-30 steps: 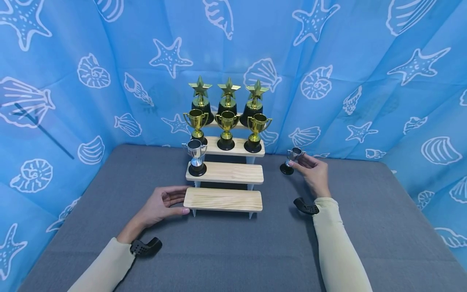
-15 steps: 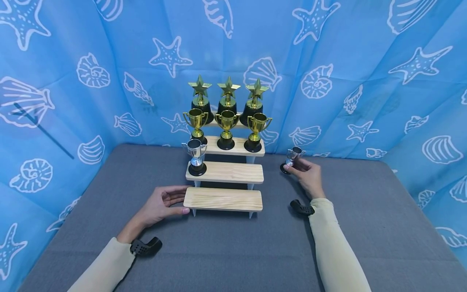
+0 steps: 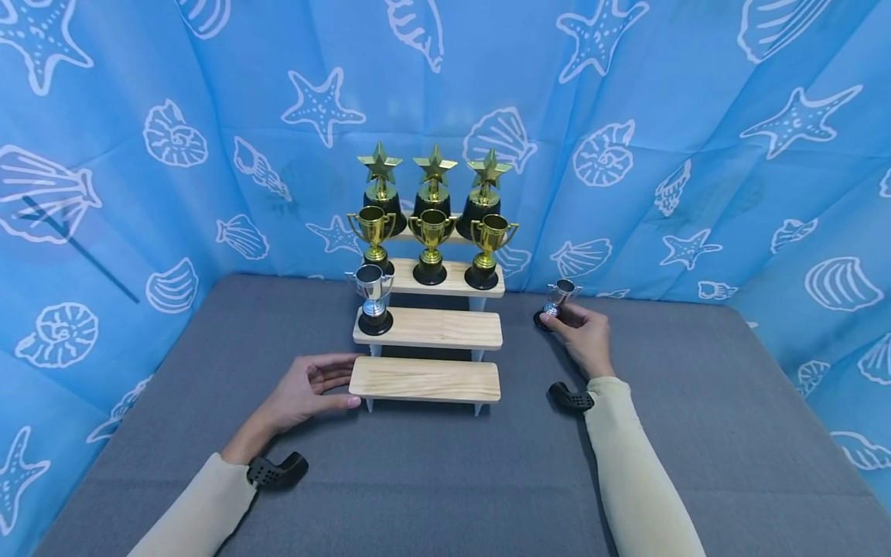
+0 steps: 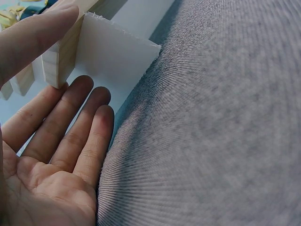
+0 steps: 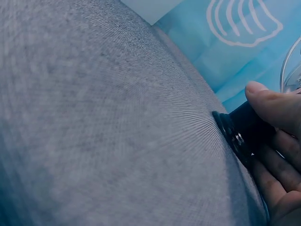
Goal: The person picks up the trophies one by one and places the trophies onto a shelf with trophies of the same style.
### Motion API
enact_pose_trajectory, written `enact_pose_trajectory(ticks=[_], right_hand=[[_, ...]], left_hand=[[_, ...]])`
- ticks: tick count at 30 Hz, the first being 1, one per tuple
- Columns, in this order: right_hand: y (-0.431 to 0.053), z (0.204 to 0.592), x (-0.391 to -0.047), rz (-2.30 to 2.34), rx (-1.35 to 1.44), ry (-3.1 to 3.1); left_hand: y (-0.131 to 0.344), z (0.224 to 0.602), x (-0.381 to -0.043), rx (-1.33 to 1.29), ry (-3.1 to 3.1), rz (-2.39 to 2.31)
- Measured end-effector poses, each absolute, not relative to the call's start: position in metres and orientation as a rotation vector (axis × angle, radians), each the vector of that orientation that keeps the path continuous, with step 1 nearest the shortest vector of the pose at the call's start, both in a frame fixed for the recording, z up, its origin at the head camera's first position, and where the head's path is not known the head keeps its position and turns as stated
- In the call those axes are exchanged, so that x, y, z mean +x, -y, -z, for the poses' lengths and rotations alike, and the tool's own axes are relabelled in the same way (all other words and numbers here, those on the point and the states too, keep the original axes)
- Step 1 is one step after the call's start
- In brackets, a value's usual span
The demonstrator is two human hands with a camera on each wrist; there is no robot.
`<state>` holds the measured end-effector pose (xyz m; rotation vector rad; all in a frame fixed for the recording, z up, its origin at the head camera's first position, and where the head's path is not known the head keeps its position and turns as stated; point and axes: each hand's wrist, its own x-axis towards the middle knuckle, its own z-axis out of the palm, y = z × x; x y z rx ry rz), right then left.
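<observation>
My left hand [image 3: 299, 397] is at the left end of the lowest wooden step of the display stand [image 3: 425, 379]. In the left wrist view its fingers [image 4: 75, 136] are nearly straight against the board's end [image 4: 59, 63], with the thumb along the other side. My right hand [image 3: 586, 336] pinches a small silver trophy cup [image 3: 561, 292] low down, near its black base [image 5: 240, 127]. That base stands on the grey cloth, right of the stand. Another silver trophy cup [image 3: 374, 292] stands at the left of the second step [image 3: 445, 328].
Three gold trophy cups [image 3: 431, 232] line the third step [image 3: 455, 277]. Behind them, three gold star trophies [image 3: 435, 174] stand on the top step. Grey cloth [image 3: 445, 487] covers the table, and a blue shell-patterned curtain [image 3: 445, 93] hangs close behind.
My right hand has shifted slightly left and its thumb has slid lower on the silver trophy cup, which stays in nearly the same spot. The left hand has not moved.
</observation>
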<state>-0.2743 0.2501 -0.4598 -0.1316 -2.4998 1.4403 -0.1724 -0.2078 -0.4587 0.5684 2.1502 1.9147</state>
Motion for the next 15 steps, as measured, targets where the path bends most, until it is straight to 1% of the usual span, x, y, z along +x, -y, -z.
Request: enact_pose_trajectory(ticks=[15], right_hand=[[-0.2504,0.4581,-0.2739,-1.427,-0.167,2.491]], left_hand=[[0.2083,0.4604,-0.1728,0.599,-2.152,-1.918]])
